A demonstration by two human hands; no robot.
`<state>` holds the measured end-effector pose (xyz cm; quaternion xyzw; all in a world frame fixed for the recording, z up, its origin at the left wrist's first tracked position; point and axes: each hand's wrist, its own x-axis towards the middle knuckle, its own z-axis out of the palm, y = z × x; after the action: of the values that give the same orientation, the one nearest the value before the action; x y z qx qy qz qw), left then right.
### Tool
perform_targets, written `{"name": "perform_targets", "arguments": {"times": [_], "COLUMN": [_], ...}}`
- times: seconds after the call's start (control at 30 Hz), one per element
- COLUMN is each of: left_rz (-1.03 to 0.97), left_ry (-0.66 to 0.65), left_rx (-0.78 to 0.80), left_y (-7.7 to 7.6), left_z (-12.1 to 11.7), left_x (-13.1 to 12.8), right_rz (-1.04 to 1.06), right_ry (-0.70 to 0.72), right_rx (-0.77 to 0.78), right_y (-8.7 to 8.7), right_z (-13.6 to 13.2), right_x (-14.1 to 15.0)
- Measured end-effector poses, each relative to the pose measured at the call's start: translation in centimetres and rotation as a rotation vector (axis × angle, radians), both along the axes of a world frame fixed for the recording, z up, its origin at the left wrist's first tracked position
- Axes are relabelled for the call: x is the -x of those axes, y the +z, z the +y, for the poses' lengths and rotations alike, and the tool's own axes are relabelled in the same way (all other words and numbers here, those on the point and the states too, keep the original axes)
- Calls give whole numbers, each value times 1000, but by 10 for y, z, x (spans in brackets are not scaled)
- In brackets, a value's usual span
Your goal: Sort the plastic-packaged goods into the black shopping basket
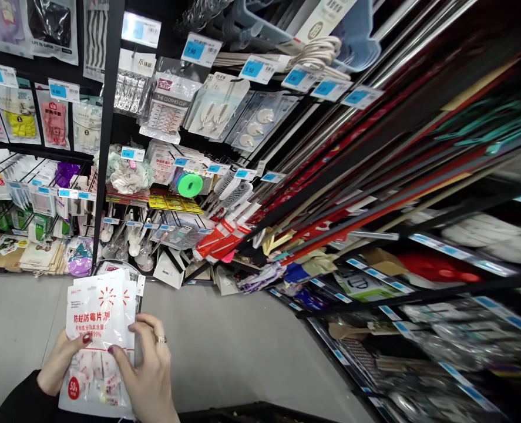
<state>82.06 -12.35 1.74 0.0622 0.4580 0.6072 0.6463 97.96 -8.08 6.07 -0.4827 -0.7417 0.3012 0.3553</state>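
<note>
Between left hand (60, 359) and right hand (151, 363), above floor (225, 346): white packets (93, 329), stacked, gripped at both sides, thumbs (120, 359) pressed on front. Pointing printed top toward rack (109, 117), long axis away from body, face to camera. Mostly hidden: rear packet (128, 299). Hard to make out: small contents (97, 373); poles (313, 176) at right, blurred. Cut off: right wrist (165, 408).

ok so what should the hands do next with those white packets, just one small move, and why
Probably even up the packets' edges: the rear packet sticks out above and to the right of the front packet, and the left hand and right hand hold them from either side, thumbs on the front.
</note>
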Motion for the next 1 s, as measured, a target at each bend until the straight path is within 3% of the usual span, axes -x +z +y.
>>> {"name": "perform_targets", "arguments": {"times": [0.2,0.33,0.43,0.57,0.7,0.93,1.0], "left_rz": [179,188,191,126,75,2,-26], "left_ry": [54,-11,-22,1,16,-10,-23], "left_rx": [11,-2,45,83,104,190,200], "left_y": [-8,-16,-16,-13,-10,-5,-6], "left_z": [1,2,3,3,2,0,0], "left_x": [-1,4,8,14,19,20,21], "right_rz": [-2,177,337,672,1187,1709,1765], "right_ry": [83,120,45,-67,5,230,239], "right_rx": [314,281,279,397,568,740,761], "right_y": [16,16,18,19,14,-14,-21], "right_z": [9,13,18,39,61,68,66], "right_x": [5,0,-14,-43,-61,-44,-38]}}
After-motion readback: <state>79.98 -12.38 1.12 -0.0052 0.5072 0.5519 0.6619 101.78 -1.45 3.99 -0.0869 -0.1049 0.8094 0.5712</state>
